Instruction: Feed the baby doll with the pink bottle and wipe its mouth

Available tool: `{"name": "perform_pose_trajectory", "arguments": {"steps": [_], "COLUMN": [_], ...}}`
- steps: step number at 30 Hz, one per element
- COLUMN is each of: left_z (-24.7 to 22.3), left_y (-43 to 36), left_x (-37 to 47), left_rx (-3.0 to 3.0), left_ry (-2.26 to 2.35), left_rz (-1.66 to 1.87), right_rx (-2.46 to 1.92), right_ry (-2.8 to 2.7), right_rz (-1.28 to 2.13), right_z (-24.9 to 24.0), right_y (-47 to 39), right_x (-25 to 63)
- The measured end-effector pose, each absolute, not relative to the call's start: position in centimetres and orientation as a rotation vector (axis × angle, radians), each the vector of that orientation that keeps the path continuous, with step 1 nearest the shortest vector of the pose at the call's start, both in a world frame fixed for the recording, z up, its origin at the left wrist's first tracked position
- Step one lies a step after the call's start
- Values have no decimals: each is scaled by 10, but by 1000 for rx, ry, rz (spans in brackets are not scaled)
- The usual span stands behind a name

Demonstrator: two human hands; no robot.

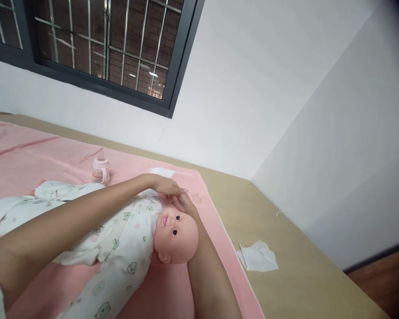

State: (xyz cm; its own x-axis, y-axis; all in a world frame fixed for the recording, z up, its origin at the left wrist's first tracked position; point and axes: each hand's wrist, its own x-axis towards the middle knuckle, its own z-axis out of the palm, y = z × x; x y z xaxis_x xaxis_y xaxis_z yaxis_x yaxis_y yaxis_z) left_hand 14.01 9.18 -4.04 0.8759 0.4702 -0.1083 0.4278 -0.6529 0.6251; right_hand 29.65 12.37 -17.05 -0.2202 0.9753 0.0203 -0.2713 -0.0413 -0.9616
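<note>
A baby doll [177,239] lies on its back in white pyjamas with green animal prints, its head toward the right. Across its chest reaches my left arm, and my left hand [164,185] is bent down beside the far side of the doll's head. My right hand [185,203] comes round behind the head and meets my left there. The fingers of both look drawn together. What lies between them is too small and partly hidden to make out. A clear cap-like piece [197,198] rests just right of my hands.
Under the doll spreads a pink blanket [20,153] on a tan surface [302,270]. A pink-lidded baby bottle [101,168] stands beyond the doll. One white cloth or tissue [162,171] lies behind my left hand, another crumpled tissue [258,257] at right. A barred window [113,44] is above.
</note>
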Motion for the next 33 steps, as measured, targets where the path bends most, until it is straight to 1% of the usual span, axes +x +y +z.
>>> {"name": "perform_pose_trajectory", "arguments": {"steps": [2,5,10,15,21,28,33], "left_z": [-27,-12,-9,-15,-18,-12,-10], "left_y": [85,68,46,40,39,36,34], "left_x": [121,90,44,22,15,7,2], "left_rx": [2397,2383,2370,2364,2325,2289,2344], "left_ry": [767,937,1020,1037,1035,1047,1037], "left_rz": [129,320,567,644,640,671,676], "right_rx": [-791,-701,-719,-747,-769,-739,-895], "right_ry": [-1162,-1106,-1005,-1004,-1055,-1132,-1109], "right_rz": [1549,1633,1677,1664,1671,1565,1293], "right_z": [-171,-173,-174,-171,-168,-157,-131], "right_y": [125,129,134,133,131,127,129], "right_x": [295,295,295,294,294,295,306]}}
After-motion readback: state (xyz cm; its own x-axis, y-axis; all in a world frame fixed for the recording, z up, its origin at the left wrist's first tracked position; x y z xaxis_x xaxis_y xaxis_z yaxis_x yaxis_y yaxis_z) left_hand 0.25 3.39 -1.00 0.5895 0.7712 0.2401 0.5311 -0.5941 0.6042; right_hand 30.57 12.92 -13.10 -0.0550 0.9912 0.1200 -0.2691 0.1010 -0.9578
